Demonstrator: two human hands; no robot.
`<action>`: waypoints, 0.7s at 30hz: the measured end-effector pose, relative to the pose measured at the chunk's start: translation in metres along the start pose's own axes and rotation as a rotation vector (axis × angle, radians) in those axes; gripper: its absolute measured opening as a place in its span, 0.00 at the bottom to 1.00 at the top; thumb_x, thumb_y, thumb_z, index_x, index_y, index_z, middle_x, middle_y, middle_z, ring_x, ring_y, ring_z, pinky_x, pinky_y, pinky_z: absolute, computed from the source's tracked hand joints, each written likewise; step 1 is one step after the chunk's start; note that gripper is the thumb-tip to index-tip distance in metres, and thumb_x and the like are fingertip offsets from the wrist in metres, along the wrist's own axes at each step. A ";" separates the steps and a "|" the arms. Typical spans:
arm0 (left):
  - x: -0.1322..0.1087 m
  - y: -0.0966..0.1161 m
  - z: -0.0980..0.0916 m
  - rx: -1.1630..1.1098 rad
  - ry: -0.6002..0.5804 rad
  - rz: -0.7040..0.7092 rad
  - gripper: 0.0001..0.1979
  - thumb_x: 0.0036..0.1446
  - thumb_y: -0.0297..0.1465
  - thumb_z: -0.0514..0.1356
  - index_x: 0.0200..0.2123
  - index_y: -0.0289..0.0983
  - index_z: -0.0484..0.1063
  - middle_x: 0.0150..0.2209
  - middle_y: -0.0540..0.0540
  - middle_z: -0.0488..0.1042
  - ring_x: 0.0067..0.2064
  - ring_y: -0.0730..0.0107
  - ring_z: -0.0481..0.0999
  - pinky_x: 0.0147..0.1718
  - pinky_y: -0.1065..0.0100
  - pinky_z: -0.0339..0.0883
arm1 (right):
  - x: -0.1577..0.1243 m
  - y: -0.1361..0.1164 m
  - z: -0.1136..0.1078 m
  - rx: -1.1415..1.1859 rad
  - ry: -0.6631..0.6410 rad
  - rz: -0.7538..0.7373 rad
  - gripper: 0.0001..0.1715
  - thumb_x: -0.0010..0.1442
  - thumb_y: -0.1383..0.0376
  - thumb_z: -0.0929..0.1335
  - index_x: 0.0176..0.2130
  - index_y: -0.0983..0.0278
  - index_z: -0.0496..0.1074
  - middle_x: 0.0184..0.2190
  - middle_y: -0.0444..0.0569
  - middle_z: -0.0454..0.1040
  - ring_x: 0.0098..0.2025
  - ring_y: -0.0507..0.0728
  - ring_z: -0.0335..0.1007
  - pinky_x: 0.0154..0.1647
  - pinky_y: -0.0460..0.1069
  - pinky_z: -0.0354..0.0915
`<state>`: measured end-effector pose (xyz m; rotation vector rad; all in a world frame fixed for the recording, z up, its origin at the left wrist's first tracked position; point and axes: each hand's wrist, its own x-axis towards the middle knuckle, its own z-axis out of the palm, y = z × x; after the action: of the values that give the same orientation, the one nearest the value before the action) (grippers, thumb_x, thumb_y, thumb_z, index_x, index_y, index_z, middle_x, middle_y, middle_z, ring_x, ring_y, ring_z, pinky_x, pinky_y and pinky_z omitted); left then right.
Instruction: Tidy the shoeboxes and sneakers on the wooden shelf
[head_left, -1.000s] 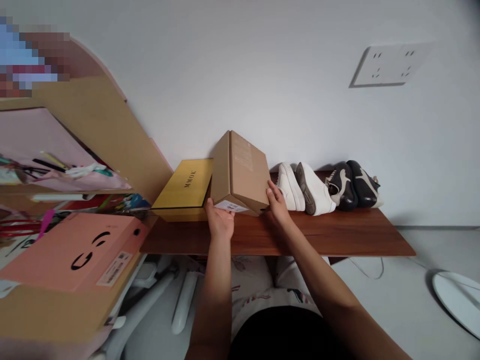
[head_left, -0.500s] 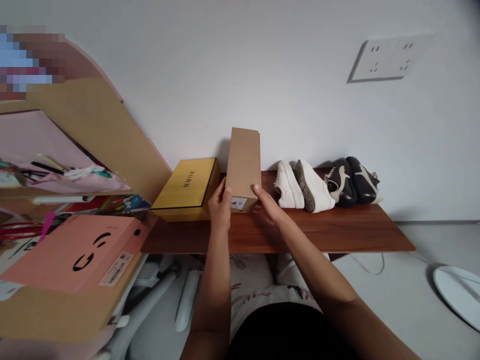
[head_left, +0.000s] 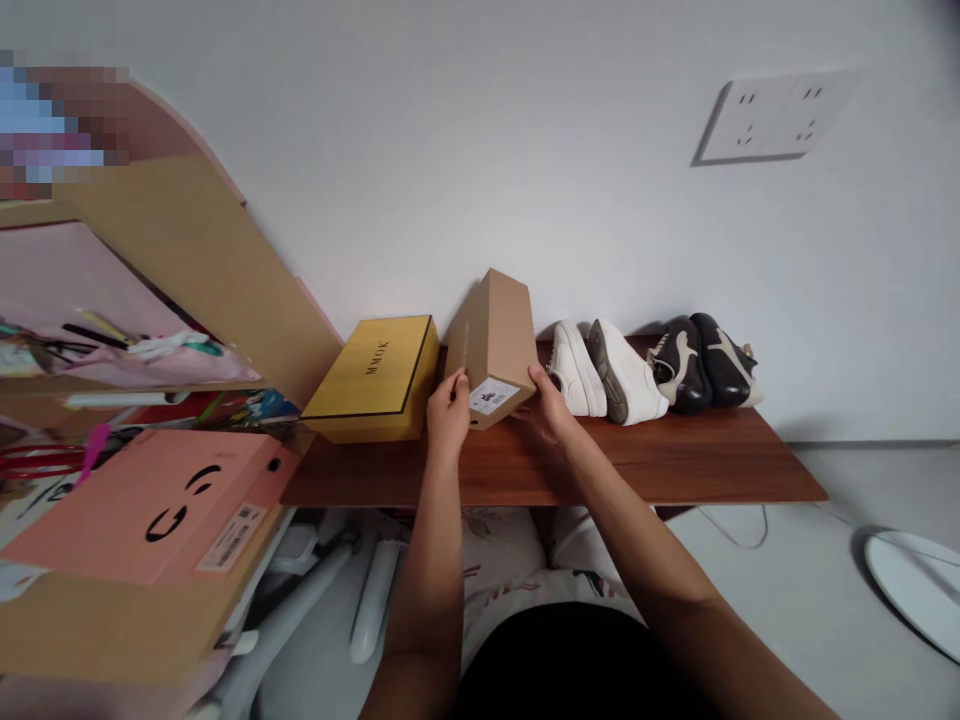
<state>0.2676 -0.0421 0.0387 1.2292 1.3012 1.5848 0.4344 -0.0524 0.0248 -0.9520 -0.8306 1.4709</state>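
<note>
Between my two hands a brown cardboard shoebox (head_left: 510, 325) is held tilted, one long edge up, over the dark wooden bench (head_left: 645, 470). A white label shows on its near end. My left hand (head_left: 448, 410) grips the near left corner, thumb on the edge. My right hand (head_left: 551, 408) holds the near right side, its lower fingers partly hidden under the box. Left of the box lies a yellow shoebox (head_left: 375, 370) marked MMOK. To the right stand white sneakers (head_left: 634, 375), one leaning on its side, and a pair of dark shoes (head_left: 690, 365) with pale stripes.
A pink shoebox (head_left: 142, 505) rests on a cluttered shelf unit (head_left: 120, 630) at the left. Behind the bench is a white wall with power sockets (head_left: 776, 120). A white round object (head_left: 919, 590) and a thin cable lie on the floor at the right.
The brown shoebox has rolled to the right in my hands and come down slightly, so its left face now shows. Both hands have shifted a little rightward with it.
</note>
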 end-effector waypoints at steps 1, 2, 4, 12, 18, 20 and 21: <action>0.002 -0.007 -0.001 0.010 0.017 -0.025 0.14 0.58 0.39 0.65 0.43 0.39 0.81 0.49 0.41 0.80 0.57 0.55 0.75 0.61 0.55 0.62 | 0.001 -0.001 -0.003 -0.006 0.004 -0.007 0.37 0.62 0.42 0.59 0.66 0.47 0.56 0.58 0.47 0.74 0.50 0.62 0.76 0.51 0.62 0.70; 0.004 -0.013 -0.002 0.017 0.026 -0.055 0.14 0.57 0.40 0.66 0.43 0.39 0.81 0.49 0.41 0.80 0.56 0.54 0.75 0.61 0.54 0.61 | 0.003 -0.002 -0.005 -0.015 0.008 -0.016 0.37 0.62 0.42 0.59 0.67 0.46 0.55 0.59 0.46 0.73 0.51 0.62 0.75 0.51 0.62 0.70; 0.007 -0.024 -0.004 0.027 0.039 -0.139 0.18 0.54 0.42 0.67 0.45 0.38 0.80 0.51 0.38 0.79 0.58 0.53 0.75 0.61 0.54 0.61 | 0.006 -0.004 -0.010 -0.025 0.010 -0.038 0.37 0.62 0.43 0.59 0.68 0.42 0.53 0.61 0.44 0.71 0.51 0.61 0.75 0.51 0.61 0.70; 0.003 -0.040 -0.004 -0.265 0.132 -0.478 0.33 0.52 0.42 0.70 0.59 0.40 0.66 0.59 0.35 0.73 0.56 0.61 0.76 0.51 0.62 0.72 | 0.012 0.000 -0.023 -0.004 0.057 -0.071 0.41 0.64 0.48 0.61 0.71 0.38 0.40 0.69 0.41 0.59 0.56 0.58 0.72 0.51 0.62 0.71; 0.000 -0.032 -0.004 -0.342 0.176 -0.361 0.21 0.52 0.36 0.71 0.48 0.38 0.72 0.50 0.39 0.79 0.52 0.62 0.79 0.49 0.63 0.73 | 0.015 0.012 -0.034 -0.013 0.108 -0.162 0.42 0.63 0.49 0.64 0.71 0.46 0.49 0.68 0.44 0.61 0.59 0.59 0.71 0.56 0.63 0.69; 0.001 -0.027 -0.004 -0.317 0.207 -0.289 0.25 0.51 0.36 0.72 0.50 0.38 0.70 0.51 0.39 0.78 0.52 0.64 0.79 0.51 0.63 0.72 | 0.018 0.016 -0.037 -0.054 0.157 -0.214 0.41 0.62 0.48 0.65 0.70 0.52 0.55 0.68 0.47 0.62 0.62 0.60 0.67 0.62 0.62 0.65; 0.001 -0.025 -0.005 -0.297 0.222 -0.250 0.27 0.51 0.35 0.72 0.52 0.37 0.69 0.51 0.39 0.77 0.52 0.64 0.78 0.52 0.62 0.71 | 0.020 0.017 -0.038 -0.092 0.183 -0.243 0.41 0.61 0.48 0.66 0.69 0.55 0.58 0.68 0.48 0.62 0.64 0.60 0.65 0.65 0.61 0.62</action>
<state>0.2622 -0.0371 0.0146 0.6967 1.2432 1.6904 0.4612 -0.0353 -0.0090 -1.0003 -0.8519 1.1285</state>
